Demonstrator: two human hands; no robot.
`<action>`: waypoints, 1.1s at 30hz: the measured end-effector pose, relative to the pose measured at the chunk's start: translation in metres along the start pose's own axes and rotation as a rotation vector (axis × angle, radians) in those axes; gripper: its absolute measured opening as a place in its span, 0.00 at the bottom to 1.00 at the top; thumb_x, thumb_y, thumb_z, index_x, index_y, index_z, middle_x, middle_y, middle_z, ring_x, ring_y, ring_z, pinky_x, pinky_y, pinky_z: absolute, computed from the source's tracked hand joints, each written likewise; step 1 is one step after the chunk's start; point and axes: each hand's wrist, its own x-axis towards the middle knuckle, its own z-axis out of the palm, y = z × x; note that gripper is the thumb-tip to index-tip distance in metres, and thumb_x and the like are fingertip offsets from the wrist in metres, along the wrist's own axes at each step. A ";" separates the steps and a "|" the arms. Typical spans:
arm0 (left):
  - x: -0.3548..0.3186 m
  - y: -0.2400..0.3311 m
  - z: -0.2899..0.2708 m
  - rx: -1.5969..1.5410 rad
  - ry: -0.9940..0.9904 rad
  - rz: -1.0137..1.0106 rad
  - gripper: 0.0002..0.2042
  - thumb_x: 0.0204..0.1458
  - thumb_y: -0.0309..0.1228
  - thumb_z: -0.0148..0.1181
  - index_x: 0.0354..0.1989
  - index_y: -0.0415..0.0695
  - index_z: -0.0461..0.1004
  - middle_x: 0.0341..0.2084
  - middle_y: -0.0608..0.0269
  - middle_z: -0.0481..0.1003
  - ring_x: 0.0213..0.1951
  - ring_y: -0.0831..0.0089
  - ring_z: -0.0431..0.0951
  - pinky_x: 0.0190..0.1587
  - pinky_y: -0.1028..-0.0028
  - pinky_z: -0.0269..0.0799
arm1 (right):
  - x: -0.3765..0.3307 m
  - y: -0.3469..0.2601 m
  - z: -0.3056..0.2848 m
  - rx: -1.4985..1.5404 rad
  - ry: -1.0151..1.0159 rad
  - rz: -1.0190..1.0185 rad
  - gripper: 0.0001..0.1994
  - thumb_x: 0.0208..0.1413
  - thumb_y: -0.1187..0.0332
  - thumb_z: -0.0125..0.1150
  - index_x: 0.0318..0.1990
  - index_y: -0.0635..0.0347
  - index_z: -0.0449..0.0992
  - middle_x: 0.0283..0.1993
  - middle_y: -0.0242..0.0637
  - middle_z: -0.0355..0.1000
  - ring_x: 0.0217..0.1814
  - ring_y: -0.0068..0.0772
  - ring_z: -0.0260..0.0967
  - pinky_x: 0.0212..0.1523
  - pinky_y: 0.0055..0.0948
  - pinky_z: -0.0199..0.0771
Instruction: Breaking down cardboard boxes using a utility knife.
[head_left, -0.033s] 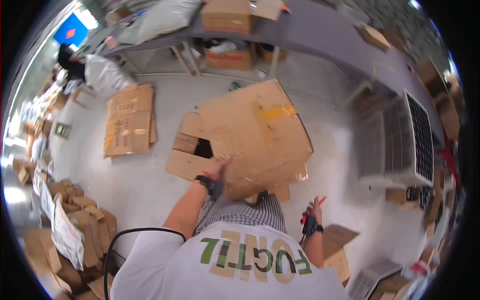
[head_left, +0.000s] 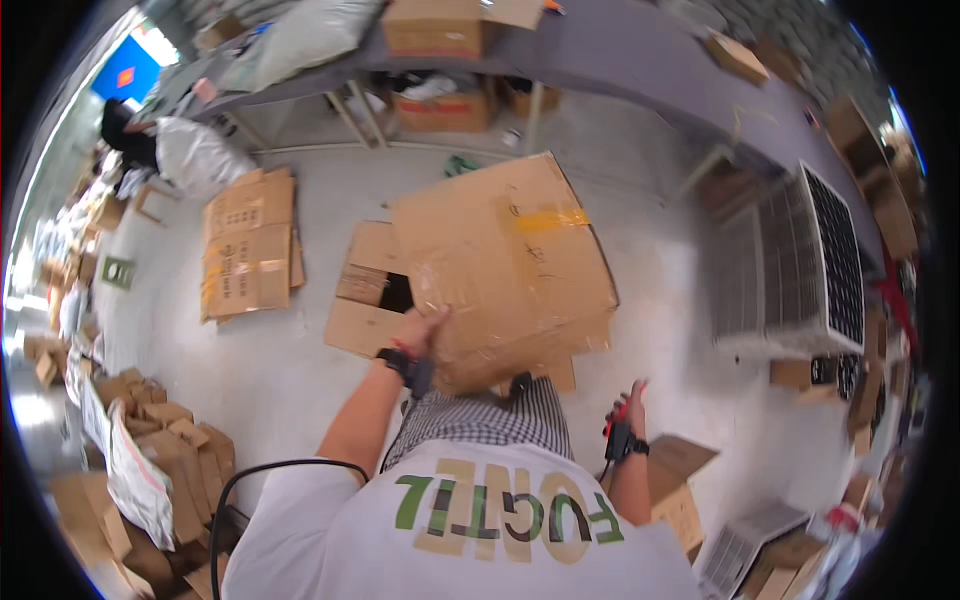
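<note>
A large brown cardboard box (head_left: 500, 270) with a strip of yellow tape is tilted in front of my lap. My left hand (head_left: 425, 330) grips its near left edge, thumb on the upper face. Out to the right, away from the box, is my right hand (head_left: 627, 418). Its fingers are curled round a small red tool (head_left: 611, 421), mostly hidden, whose kind I cannot make out. Partly under the large box, an open cardboard box (head_left: 365, 325) lies on the floor with a dark gap between its flaps.
Flattened cardboard (head_left: 248, 245) is stacked on the floor at left. A long grey table (head_left: 620, 60) runs across the back. On the right stands a white slatted unit (head_left: 780, 265). Cardboard pieces (head_left: 170, 450) crowd the lower left. A person (head_left: 130, 135) is at the far left.
The whole view has shifted slightly. My right hand has turned a little, and the red tip that stuck out of it no longer shows. My left hand keeps its hold on the box.
</note>
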 end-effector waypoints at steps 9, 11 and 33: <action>-0.022 0.024 -0.015 0.512 0.062 -0.004 0.23 0.46 0.34 0.63 0.48 0.36 0.67 0.40 0.59 0.73 0.41 0.72 0.73 0.46 0.72 0.68 | -0.045 -0.099 0.060 -0.333 -0.275 -0.675 0.15 0.55 0.71 0.47 0.49 0.68 0.65 0.30 0.35 0.67 0.27 0.25 0.68 0.24 0.28 0.70; -0.025 0.011 -0.020 0.457 0.046 -0.004 0.22 0.46 0.34 0.62 0.48 0.36 0.67 0.40 0.59 0.74 0.41 0.72 0.73 0.46 0.72 0.68 | -0.057 -0.119 0.083 -0.455 -0.313 -0.615 0.18 0.52 0.74 0.50 0.52 0.67 0.64 0.29 0.40 0.69 0.29 0.29 0.72 0.26 0.28 0.72; -0.036 0.000 -0.035 0.373 -0.007 -0.018 0.21 0.48 0.32 0.61 0.49 0.36 0.65 0.41 0.60 0.73 0.42 0.72 0.73 0.46 0.72 0.68 | -0.064 -0.110 0.141 -1.437 0.053 -1.022 0.22 0.52 0.69 0.48 0.56 0.60 0.63 0.27 0.53 0.71 0.30 0.55 0.70 0.31 0.47 0.70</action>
